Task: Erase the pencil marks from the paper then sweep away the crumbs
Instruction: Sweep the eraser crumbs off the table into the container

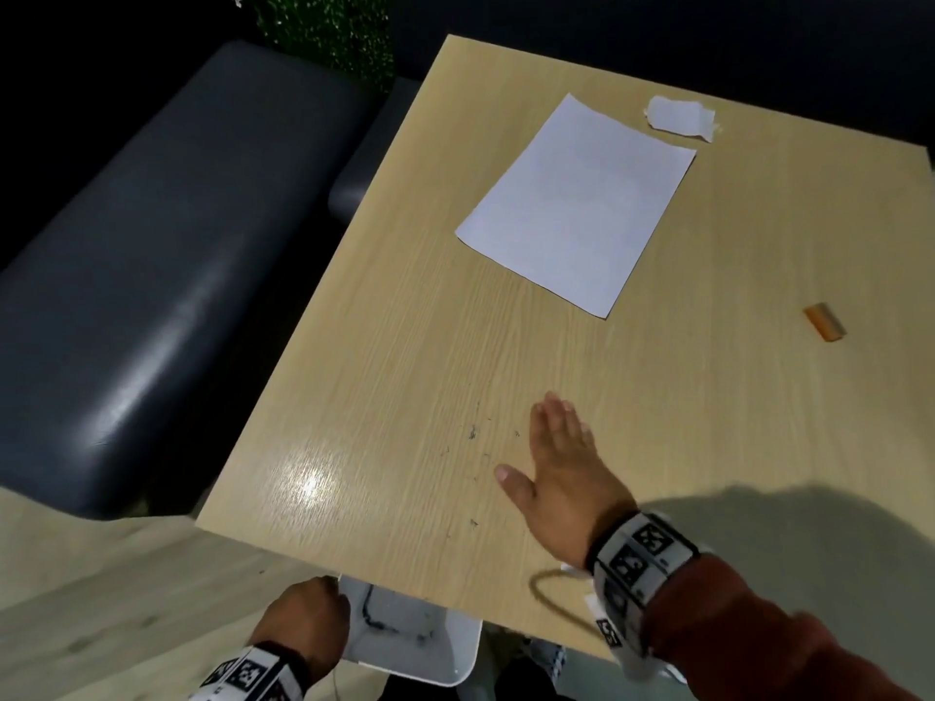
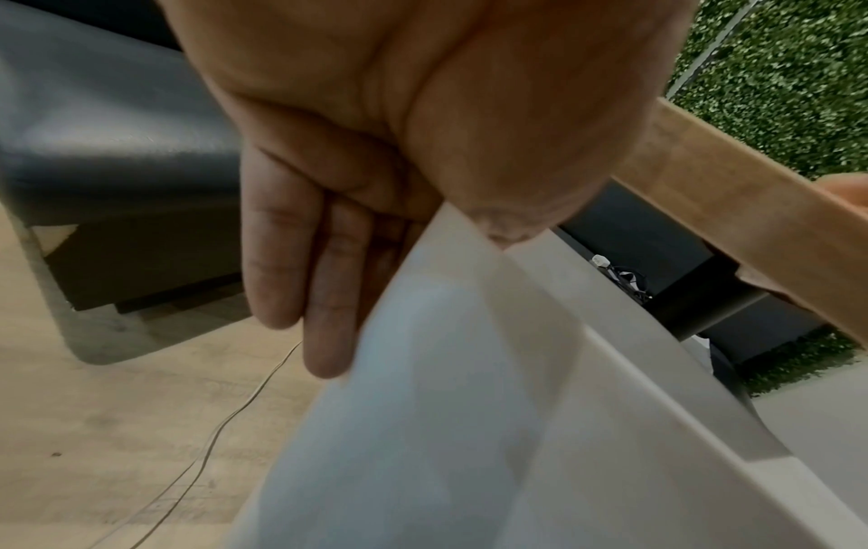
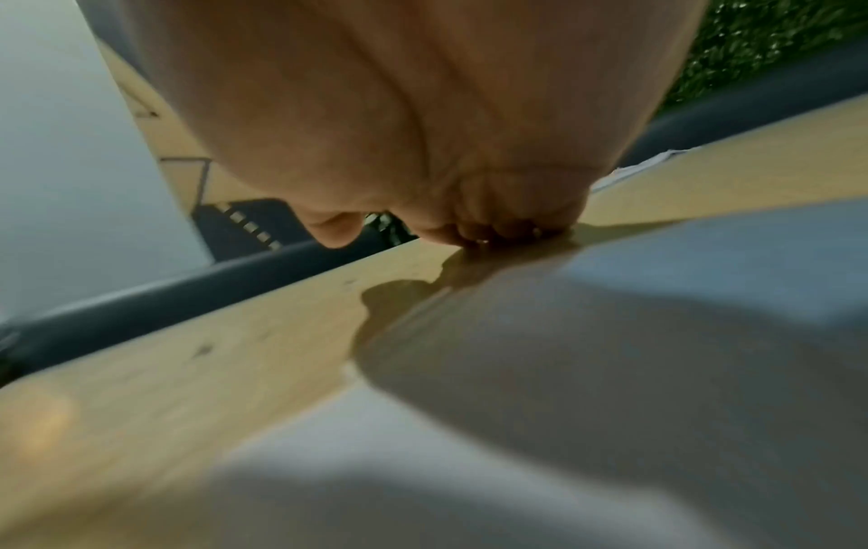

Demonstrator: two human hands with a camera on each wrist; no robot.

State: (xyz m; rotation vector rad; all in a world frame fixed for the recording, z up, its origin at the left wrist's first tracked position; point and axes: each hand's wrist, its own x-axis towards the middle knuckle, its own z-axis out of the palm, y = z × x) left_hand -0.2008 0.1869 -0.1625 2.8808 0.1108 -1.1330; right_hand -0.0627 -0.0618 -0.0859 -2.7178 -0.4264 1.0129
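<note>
**Flat palm on the wood, tray held at the edge**

Pale wood-grain surface (image 1: 683, 422) fills most of the head view, with a dark padded bench (image 1: 152, 275) along its left side and green foliage (image 1: 329, 32) behind.

A white sheet of paper (image 1: 577, 204) lies flat toward the far end, and a torn white scrap (image 1: 680, 117) sits just beyond its far right corner. An orange eraser (image 1: 825, 322) lies well apart to the right of the sheet.

Dark eraser crumbs (image 1: 473, 433) are scattered on the bare wood nearer the person, just left of the right hand (image 1: 561, 473). That hand is released: fingers straight and together, thumb spread, lying on the surface; the right wrist view shows its fingertips (image 3: 498, 232) touching the wood.

The left hand (image 1: 308, 624) is below the near edge, grasping the rim of a white tray (image 1: 445, 660), thumb on top and fingers (image 2: 300, 267) underneath. The tray sits partly under the edge, with dark crumbs inside.
</note>
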